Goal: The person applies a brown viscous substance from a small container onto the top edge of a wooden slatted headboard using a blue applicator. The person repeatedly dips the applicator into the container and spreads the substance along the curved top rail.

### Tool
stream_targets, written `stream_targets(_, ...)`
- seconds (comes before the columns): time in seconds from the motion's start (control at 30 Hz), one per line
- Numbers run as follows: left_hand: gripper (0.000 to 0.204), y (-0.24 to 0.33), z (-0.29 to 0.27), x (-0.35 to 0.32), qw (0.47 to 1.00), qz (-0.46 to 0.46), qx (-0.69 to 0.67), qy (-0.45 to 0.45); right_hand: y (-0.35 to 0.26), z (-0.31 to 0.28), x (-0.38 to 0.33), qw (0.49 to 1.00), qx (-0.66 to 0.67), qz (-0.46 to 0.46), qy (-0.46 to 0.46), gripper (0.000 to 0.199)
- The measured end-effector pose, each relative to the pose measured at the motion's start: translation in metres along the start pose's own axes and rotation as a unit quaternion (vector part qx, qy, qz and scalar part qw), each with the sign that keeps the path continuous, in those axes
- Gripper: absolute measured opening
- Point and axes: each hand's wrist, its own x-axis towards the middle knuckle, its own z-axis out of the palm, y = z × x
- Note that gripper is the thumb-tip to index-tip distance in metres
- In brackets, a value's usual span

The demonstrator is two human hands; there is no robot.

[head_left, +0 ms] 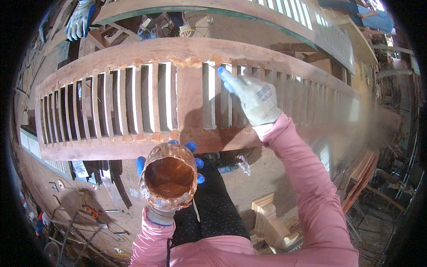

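A round, crusted pot [168,177] of reddish-brown paste is gripped from below and around its side by my left hand [160,215], in a glove with blue fingertips. Across from me lies a long wooden slatted panel [191,82] with a curved frame, its joints smeared with lighter brown paste. Over the panel's middle my right hand [255,98], in a grey glove, stretches its blue-tipped index finger to the slat tops beneath the far rail. The other fingers of that hand are partly hidden.
Another person's gloved hand [80,21] hangs at the far left. A second slatted panel [289,13] lies beyond mine. Someone's arm [371,15] shows at the far right. A carved pale wood piece [271,220] stands near my right side. Tools and cords litter the floor at left.
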Motion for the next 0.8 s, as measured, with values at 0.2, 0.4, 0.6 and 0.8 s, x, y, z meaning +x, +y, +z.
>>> stream_targets(0.2,0.095,-0.004,0.010,0.008,0.998,0.008,0.008,0.059,0.008,0.010,-0.003,0.999,-0.031,0.007,0.001,0.051)
stream_targets(0.4,0.096,0.002,-0.001,0.007,0.999,0.007,0.016,0.046,-0.001,-0.001,-0.002,0.999,0.011,0.033,0.036,0.052)
stream_targets(0.6,0.096,-0.004,0.004,0.011,1.000,0.000,0.013,0.028,0.006,0.023,0.003,0.996,-0.067,-0.034,0.040,0.055)
stream_targets(0.8,0.085,-0.003,0.002,0.008,1.000,0.000,0.001,0.029,0.004,0.019,0.006,0.998,-0.019,-0.020,0.063,0.069)
